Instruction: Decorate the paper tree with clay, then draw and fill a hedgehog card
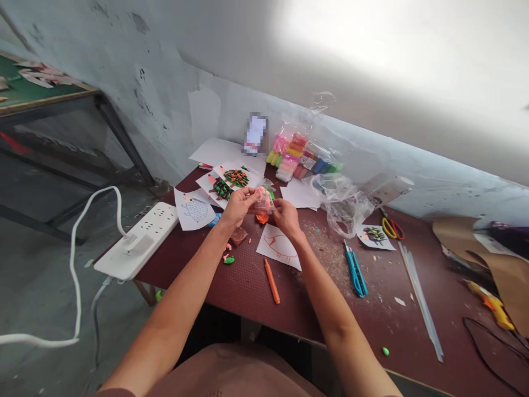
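Observation:
Between my two hands is a small clear plastic bag [264, 202] with pink clay in it. My left hand [242, 206] pinches the bag's left side with thumb and fingers. At its lower right side, my right hand [286, 217] has its fingers closed on the plastic. Just below the bag lies an orange piece of clay [262, 219]. A paper with an orange outline drawing of an animal [278, 247] is under my right wrist. Near my left forearm are a brown block [238, 237] and a green bit of clay [228, 259].
An orange marker [271, 281] and a blue utility knife [356, 270] lie on the dark red table. Hedgehog pictures [236, 177] and packs of coloured clay [294, 154] sit toward the wall. A white power strip [138, 240] is left; scissors [392, 227], glue sticks [420, 300] and a glue gun [491, 304] are right.

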### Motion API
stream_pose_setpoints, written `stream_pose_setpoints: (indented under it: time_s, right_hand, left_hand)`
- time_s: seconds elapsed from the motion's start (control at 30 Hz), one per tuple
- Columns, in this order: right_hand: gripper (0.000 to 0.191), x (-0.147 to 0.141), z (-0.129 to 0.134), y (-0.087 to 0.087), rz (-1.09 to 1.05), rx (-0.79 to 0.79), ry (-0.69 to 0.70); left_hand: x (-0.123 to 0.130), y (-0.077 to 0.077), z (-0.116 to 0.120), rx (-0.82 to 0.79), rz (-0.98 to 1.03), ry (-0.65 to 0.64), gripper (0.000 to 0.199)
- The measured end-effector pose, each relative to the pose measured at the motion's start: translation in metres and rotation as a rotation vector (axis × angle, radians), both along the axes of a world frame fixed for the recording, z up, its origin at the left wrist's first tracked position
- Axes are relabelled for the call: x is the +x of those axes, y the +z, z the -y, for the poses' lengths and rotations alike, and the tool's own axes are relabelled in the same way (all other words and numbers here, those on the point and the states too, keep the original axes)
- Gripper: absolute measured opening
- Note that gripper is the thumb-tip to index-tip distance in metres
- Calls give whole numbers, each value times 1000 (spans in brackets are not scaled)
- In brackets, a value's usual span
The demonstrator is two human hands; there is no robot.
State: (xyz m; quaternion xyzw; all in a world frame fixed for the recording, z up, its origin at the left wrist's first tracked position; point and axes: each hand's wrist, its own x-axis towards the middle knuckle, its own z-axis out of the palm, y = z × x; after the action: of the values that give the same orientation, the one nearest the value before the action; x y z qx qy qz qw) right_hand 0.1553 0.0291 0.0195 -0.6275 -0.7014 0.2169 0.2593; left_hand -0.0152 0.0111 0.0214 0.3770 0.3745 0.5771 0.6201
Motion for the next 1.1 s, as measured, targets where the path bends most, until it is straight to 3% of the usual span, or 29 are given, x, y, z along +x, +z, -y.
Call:
stream_pose_setpoints:
  time_s: [0.07,0.13,0.2,0.4,0.6,0.77,0.93,1.1]
  right_hand:
    - [27,10,5,3,-215,52,-14]
    - [41,17,14,7,-423,-55,104]
    - [38,19,25,11,-533,-128,214]
    - [28,4,42,11,-722,-74,154]
    - [25,9,41,11,-729,-53,43]
    - [25,9,47,9,-677,-75,102]
    - [36,9,54,0,-746,-144,94]
    - [47,16,56,-5,-723,-103,108]
  left_hand:
    - [0,-2,1,-19,5,16,48]
    - [1,-4,2,-21,6,24,45]
    - [3,-5,3,-18,-1,10,43]
    - [13,-6,8,-49,-14,-42,45]
    - [11,-5,13,-11,-18,-83,49]
    - [16,-5,17,24,-97,-92,50]
    - [22,-6,21,38,-142,-93,49]
    - [21,-5,26,53,-167,-144,47]
